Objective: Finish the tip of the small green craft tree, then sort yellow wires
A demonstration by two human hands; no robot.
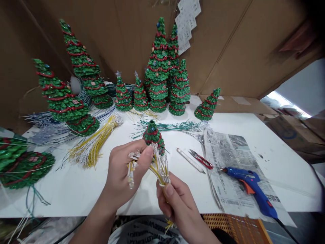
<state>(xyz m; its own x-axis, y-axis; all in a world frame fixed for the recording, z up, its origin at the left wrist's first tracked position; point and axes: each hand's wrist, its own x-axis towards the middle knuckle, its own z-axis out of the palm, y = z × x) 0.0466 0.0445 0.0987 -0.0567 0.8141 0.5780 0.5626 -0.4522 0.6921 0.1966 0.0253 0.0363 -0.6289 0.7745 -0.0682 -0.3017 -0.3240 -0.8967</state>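
Note:
My right hand [177, 200] is closed round a bundle of yellow wires [160, 171] with whitish, glossy tips. Its cut lower ends poke out beneath that hand. My left hand [129, 169] pinches some of the same wires near their tips, with the thumb pressed on them; a few whitish ends stick out past its fingers. Directly behind the hands stands a small green Christmas tree [152, 134] with red garland and an open top, partly hidden by the left hand. On the table to the right lie a white pen-like tool [190, 160] and red-handled thread snips [201, 159].
A blue glue gun [250, 184] rests on newspaper [228, 159] at right, its cord running off the front edge. Several decorated trees [158, 64] line the back. A yellow wire bundle [92, 144] and green wires [175, 126] lie on the white table [279, 169].

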